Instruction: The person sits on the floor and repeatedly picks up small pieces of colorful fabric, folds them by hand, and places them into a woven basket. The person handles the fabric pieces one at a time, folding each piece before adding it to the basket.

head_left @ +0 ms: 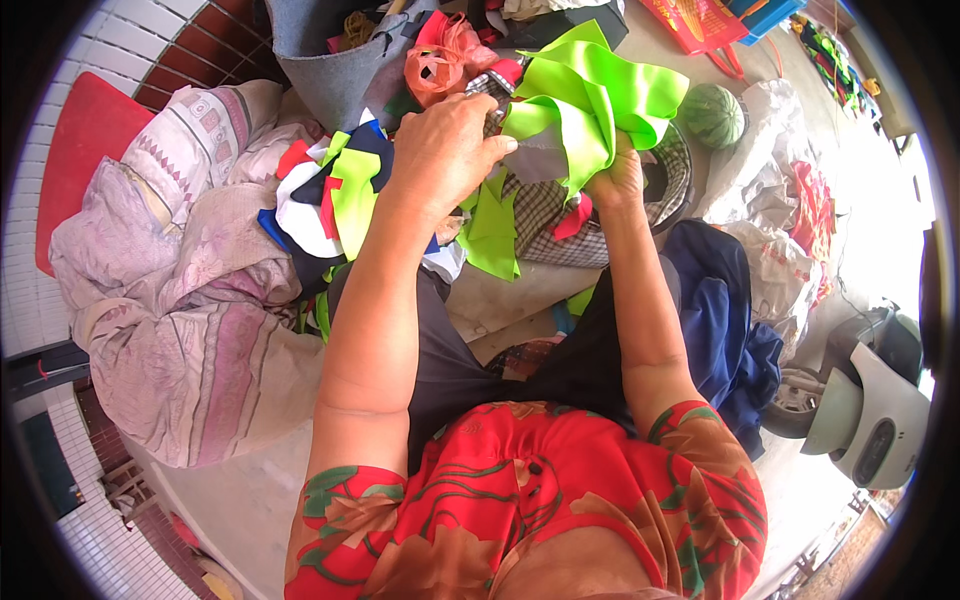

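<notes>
Nearest, at 6 o'clock, is the person's red flowered shirt (500, 465), and then the dark trousers (445, 345). At 3 o'clock a dark blue cloth (715, 320) lies just beside the right forearm. At 12 o'clock, between the two forearms, a green strip (490, 240) hangs near a checked cloth (550, 235). Toward 1 o'clock, the right hand (618, 180) is closed on a bright green cloth (610, 95), which covers most of its fingers. The left hand (450, 150) is bent at the left edge of this cloth; whether it grips, one cannot tell. The left forearm stands partly before a heap of coloured scraps (350, 190) at 10 o'clock, and a stained blanket (200, 270) fills 9 o'clock. Farther, a grey tub (335, 75) stands at 11, a striped melon (714, 116) at 2, and a red bag (690, 25) at 1.
</notes>
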Available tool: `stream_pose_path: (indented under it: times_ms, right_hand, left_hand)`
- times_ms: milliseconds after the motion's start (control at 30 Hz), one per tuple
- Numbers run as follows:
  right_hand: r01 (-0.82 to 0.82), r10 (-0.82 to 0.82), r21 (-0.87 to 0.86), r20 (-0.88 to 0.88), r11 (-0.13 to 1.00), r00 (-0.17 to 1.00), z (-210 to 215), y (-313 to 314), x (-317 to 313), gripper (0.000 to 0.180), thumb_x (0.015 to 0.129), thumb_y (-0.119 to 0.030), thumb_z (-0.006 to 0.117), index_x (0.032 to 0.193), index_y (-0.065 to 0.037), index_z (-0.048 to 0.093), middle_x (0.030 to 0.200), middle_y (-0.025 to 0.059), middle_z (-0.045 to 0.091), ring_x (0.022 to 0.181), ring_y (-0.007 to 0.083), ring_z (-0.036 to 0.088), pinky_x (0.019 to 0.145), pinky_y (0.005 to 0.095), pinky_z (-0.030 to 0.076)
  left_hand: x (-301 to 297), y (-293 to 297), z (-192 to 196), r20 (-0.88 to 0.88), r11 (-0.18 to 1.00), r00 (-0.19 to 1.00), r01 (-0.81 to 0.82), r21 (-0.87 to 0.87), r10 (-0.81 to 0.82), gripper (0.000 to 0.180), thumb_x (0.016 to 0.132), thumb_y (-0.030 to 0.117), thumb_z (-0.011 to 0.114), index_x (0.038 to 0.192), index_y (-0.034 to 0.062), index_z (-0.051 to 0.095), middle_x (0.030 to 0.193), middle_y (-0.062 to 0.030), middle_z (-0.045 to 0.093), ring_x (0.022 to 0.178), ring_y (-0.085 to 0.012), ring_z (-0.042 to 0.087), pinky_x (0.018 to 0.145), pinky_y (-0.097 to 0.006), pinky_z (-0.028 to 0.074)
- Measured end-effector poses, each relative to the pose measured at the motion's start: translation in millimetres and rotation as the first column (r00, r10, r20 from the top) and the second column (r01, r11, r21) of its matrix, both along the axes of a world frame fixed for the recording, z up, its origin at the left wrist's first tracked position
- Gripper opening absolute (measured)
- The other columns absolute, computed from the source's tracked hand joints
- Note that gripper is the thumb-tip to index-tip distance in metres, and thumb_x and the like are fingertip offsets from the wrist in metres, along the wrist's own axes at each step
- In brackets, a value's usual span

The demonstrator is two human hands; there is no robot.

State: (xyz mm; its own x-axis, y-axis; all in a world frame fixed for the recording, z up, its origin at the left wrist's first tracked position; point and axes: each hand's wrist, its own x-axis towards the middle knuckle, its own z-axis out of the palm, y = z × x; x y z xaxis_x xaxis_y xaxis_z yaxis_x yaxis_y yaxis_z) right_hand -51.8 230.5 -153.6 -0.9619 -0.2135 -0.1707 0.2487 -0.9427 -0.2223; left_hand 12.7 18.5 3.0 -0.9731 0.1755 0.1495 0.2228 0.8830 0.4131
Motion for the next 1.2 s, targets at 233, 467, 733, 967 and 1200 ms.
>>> stream_pose_path:
  times_ms: [233, 467, 733, 967, 1200]
  right_hand:
    - [-0.027, 0.026, 0.050, 0.013, 0.998, 1.000, 1, -13, 6, 0.042, 0.077, -0.003, 0.064, 0.117, 0.003, 0.052, 0.116, 0.0146, 0.059, 0.106, 0.0281, 0.057, 0.097, 0.0409, 0.044]
    - [-0.133, 0.141, 0.151, -0.045, 0.980, 0.989, 4, -25, 17, 0.038, 0.079, -0.007, 0.063, 0.115, 0.001, 0.054, 0.111, 0.0124, 0.061, 0.101, 0.0249, 0.059, 0.092, 0.0380, 0.047]
    - [-0.130, 0.154, 0.284, -0.065, 0.950, 0.986, 17, -53, 32, 0.040, 0.077, -0.003, 0.065, 0.115, -0.004, 0.054, 0.110, 0.0085, 0.061, 0.099, 0.0222, 0.059, 0.090, 0.0368, 0.048]
    - [-0.206, 0.227, 0.247, -0.061, 0.947, 0.972, 14, -65, 46, 0.046, 0.074, -0.007, 0.068, 0.117, -0.005, 0.053, 0.110, 0.0082, 0.060, 0.100, 0.0224, 0.059, 0.090, 0.0378, 0.047]
    - [-0.278, 0.292, 0.111, -0.132, 0.954, 0.947, 10, -67, 50, 0.061, 0.072, -0.021, 0.076, 0.124, -0.004, 0.049, 0.117, 0.0109, 0.058, 0.106, 0.0251, 0.056, 0.095, 0.0400, 0.045]
  left_hand:
    - [-4, 6, -2, -0.151, 0.987, 0.988, -0.019, 0.157, 0.043, 0.030, 0.076, 0.017, 0.069, 0.100, 0.0033, 0.061, 0.095, -0.0123, 0.064, 0.083, -0.0281, 0.063, 0.072, -0.036, 0.048]
    - [-6, 17, -3, -0.190, 0.984, 0.978, -0.052, 0.172, 0.085, 0.027, 0.074, 0.019, 0.072, 0.093, 0.0022, 0.060, 0.087, -0.0112, 0.064, 0.074, -0.0259, 0.063, 0.067, -0.035, 0.049]
    - [-11, 19, -9, -0.358, 0.989, 0.926, -0.082, 0.124, 0.122, 0.052, 0.073, 0.024, 0.073, 0.114, 0.0036, 0.049, 0.111, -0.0163, 0.056, 0.104, -0.0332, 0.055, 0.083, -0.041, 0.046]
    - [-19, 20, -4, -0.046, 0.974, 0.979, -0.195, 0.113, 0.201, 0.031, 0.080, 0.027, 0.066, 0.100, 0.0038, 0.060, 0.083, -0.0200, 0.063, 0.080, -0.0367, 0.061, 0.071, -0.044, 0.048]
    - [-38, 15, -27, 0.028, 0.750, 0.987, -0.137, 0.647, 0.156, 0.021, 0.086, 0.020, 0.062, 0.094, 0.0002, 0.063, 0.078, -0.0092, 0.064, 0.070, -0.0161, 0.060, 0.064, -0.030, 0.047]
